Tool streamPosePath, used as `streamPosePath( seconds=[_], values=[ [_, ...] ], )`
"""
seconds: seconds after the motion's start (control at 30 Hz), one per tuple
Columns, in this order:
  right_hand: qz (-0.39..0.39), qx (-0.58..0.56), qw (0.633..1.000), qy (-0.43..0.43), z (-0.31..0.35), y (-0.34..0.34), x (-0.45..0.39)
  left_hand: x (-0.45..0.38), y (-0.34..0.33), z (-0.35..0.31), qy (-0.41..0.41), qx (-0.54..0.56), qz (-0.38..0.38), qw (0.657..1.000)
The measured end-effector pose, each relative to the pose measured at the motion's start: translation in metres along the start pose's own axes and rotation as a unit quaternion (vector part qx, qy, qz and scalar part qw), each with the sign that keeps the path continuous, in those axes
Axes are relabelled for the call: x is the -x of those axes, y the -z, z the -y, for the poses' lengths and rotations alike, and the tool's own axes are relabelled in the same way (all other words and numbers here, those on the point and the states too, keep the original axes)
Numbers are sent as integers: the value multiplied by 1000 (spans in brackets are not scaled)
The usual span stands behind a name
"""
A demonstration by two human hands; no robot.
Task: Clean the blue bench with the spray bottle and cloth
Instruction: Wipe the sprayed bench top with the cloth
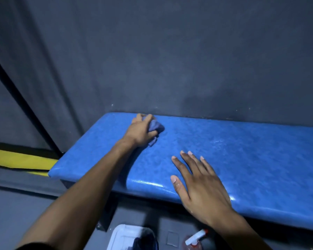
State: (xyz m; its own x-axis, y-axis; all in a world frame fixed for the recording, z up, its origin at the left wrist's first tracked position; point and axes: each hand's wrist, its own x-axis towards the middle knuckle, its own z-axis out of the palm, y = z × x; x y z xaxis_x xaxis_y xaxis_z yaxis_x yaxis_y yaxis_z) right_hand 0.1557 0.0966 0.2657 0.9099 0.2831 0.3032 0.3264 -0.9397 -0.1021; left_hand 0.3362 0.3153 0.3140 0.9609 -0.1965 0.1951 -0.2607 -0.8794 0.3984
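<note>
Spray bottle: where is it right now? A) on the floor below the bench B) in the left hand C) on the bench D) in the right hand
A: the spray bottle stands on the floor under the bench front edge; the left hand grips the cloth and the right hand is open, holding nothing.

We cannot see most of the cloth (154, 126), bunched under the fingers of the left hand (140, 131) at the far left of the blue bench (242, 150). The bench runs off the right edge. The spray bottle (195, 239) on the near floor is blurred and cut by the bottom edge, as is the white bin (119, 235), whose dark contents we cannot identify.
</note>
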Motion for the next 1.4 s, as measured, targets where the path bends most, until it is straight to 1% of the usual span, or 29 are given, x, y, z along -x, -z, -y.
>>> streamPosePath(
  seconds=[0.1, 0.2, 0.27, 0.33, 0.4, 0.47, 0.57, 0.63, 0.7, 0.77, 0.87, 0.9, 0.93, 1.0, 1.03, 1.1, 1.17, 1.27, 1.33, 1.4],
  values=[
    [0, 3, 1000, 6, -2, 1, 1, 39, -3, -16, -103, 53, 62, 991],
    [-1, 0, 1000, 7, -2, 1, 2, 78, 14, 9, -182, 106, 90, 973],
    [-5, -4, 1000, 6, 0, 1, 1, 71, 27, 41, -171, 97, 59, 979],
    [-8, -3, 1000, 6, 1, 1, 0, 43, 31, 66, -106, 81, 8, 991],
    [-9, -1, 1000, 2, 1, 0, 0, 14, 27, 63, -48, 45, -8, 998],
    [-9, -3, 1000, 1, 1, 0, 0, -11, 17, 40, -39, 47, 5, 998],
    [-10, -5, 1000, 4, 0, -1, 0, -25, -1, 0, -80, 55, 36, 995],
    [-10, -5, 1000, 7, -1, -1, 1, -5, -5, -16, -130, 89, 68, 985],
    [-9, -8, 1000, 7, 0, -1, 2, 31, -2, -12, -178, 114, 83, 974],
    [-10, -12, 1000, 7, 0, -2, 2, 60, 10, 8, -213, 125, 83, 965],
    [-13, -8, 1000, 4, 1, -3, 1, 54, 31, 47, -199, 103, 60, 973],
    [-13, -5, 1000, 4, 2, -3, 0, 39, 33, 56, -185, 91, 48, 977],
    [-13, -2, 1000, 3, 2, -4, 0, 23, 33, 61, -154, 74, 35, 985],
    [-9, -1, 1000, 0, 3, -4, 0, -6, 27, 56, -98, 61, 21, 993],
    [-9, -2, 1000, 0, 3, -5, -1, -18, 19, 47, -91, 62, 17, 994],
    [-7, -1, 1000, 3, 3, -6, -1, -30, 3, 20, -101, 75, 24, 992],
    [-1, 1, 1000, 4, 1, -5, -2, -27, -14, -9, -129, 80, 48, 987],
    [3, -11, 1000, 18, -1, 1, -3, -1, -22, -32, -167, 92, 85, 978],
    [-11, -42, 999, 28, -7, 13, 3, 27, -16, -36, -187, 94, 93, 973],
    [-44, -71, 996, 15, -28, 31, 16, 54, -4, -38, -190, 111, 85, 972]
  ],
)
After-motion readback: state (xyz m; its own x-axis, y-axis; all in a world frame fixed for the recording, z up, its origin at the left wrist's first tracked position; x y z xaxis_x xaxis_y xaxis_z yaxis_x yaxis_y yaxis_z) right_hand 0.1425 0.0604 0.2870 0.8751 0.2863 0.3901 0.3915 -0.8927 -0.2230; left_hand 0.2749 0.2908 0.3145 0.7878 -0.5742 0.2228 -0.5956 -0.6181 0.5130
